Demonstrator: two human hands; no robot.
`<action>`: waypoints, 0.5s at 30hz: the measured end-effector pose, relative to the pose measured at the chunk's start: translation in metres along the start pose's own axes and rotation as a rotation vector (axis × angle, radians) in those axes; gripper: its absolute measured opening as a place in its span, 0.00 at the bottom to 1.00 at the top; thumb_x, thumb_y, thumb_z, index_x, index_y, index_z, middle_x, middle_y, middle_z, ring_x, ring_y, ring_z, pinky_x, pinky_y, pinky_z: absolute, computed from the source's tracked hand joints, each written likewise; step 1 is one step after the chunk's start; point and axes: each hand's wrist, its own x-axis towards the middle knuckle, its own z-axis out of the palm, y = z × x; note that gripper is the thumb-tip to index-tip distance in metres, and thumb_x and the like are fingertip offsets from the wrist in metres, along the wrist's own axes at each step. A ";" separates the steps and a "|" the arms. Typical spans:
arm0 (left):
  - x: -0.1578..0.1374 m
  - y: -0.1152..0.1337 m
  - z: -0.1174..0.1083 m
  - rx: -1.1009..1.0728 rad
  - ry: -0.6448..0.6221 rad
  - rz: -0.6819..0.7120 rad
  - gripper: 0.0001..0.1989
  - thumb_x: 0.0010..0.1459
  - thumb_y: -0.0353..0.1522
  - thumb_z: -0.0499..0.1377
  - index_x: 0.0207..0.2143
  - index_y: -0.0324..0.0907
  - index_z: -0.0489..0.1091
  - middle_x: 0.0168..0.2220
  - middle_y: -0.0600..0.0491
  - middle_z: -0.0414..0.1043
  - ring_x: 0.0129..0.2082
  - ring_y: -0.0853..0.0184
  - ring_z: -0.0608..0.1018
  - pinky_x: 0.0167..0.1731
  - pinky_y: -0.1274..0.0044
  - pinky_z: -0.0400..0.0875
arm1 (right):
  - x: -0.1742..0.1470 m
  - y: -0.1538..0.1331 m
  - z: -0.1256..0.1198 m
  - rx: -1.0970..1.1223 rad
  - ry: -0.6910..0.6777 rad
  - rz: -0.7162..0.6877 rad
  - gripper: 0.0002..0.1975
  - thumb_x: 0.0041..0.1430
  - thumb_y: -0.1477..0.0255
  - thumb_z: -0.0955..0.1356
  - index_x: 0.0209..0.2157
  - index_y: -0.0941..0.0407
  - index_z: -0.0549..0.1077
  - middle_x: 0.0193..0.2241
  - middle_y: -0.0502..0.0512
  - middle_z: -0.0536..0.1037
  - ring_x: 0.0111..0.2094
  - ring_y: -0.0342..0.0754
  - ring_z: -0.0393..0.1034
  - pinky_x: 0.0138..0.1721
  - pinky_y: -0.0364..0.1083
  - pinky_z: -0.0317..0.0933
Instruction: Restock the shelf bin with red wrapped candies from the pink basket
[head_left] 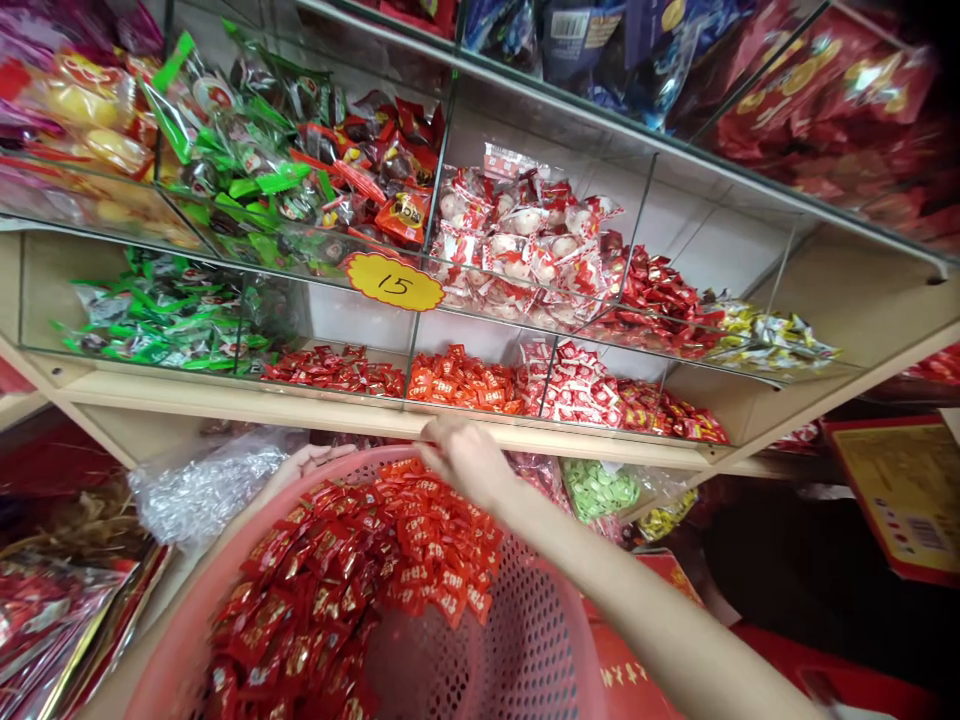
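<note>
A pink perforated plastic basket (536,610) fills the lower middle, tilted below the shelves. Inside lie heaps of small wrapped candies, darker red ones (300,600) to the left and brighter orange-red ones (442,540) at the far side. My left forearm runs around the basket's outer left side, and my left hand (319,458) is just beyond its far rim with fingers stretched out. Over the far rim, my right hand (465,458) is closed, slightly blurred, its fingertips hidden. Whatever it grips, rim or candy, cannot be made out.
Ahead, the lower shelf's glass bins hold red candies (334,372), orange-red candies (469,380) and green-wrapped sweets (165,310). A yellow price tag (395,283) reads 15. Below the wooden shelf edge (225,398) sit a clear plastic bag (210,490) and a bag of light-green candies (600,488).
</note>
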 end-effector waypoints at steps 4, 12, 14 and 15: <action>-0.004 0.001 0.009 -0.068 0.074 -0.011 0.32 0.64 0.30 0.58 0.70 0.31 0.69 0.43 0.42 0.91 0.37 0.53 0.91 0.45 0.66 0.85 | 0.048 0.039 -0.021 0.012 0.145 0.176 0.11 0.77 0.76 0.68 0.54 0.58 0.81 0.52 0.63 0.82 0.53 0.53 0.78 0.52 0.48 0.68; -0.009 0.004 0.014 -0.093 0.080 -0.033 0.29 0.65 0.30 0.58 0.67 0.31 0.72 0.42 0.44 0.91 0.36 0.54 0.91 0.41 0.69 0.85 | 0.087 0.061 -0.018 -0.074 -0.012 0.295 0.11 0.71 0.75 0.75 0.53 0.56 0.83 0.53 0.63 0.86 0.53 0.55 0.81 0.52 0.47 0.68; -0.005 0.002 0.008 -0.081 0.053 -0.024 0.34 0.65 0.31 0.59 0.73 0.31 0.68 0.45 0.44 0.91 0.41 0.54 0.92 0.42 0.69 0.86 | 0.089 0.057 -0.019 -0.109 -0.038 0.304 0.09 0.72 0.74 0.73 0.51 0.55 0.83 0.53 0.64 0.86 0.55 0.56 0.81 0.52 0.47 0.69; -0.003 0.001 0.006 -0.076 0.039 -0.023 0.36 0.66 0.31 0.60 0.75 0.31 0.66 0.46 0.45 0.91 0.42 0.53 0.92 0.43 0.69 0.86 | 0.090 0.056 -0.020 -0.118 -0.041 0.305 0.09 0.73 0.74 0.72 0.51 0.56 0.83 0.54 0.65 0.86 0.56 0.57 0.80 0.53 0.48 0.69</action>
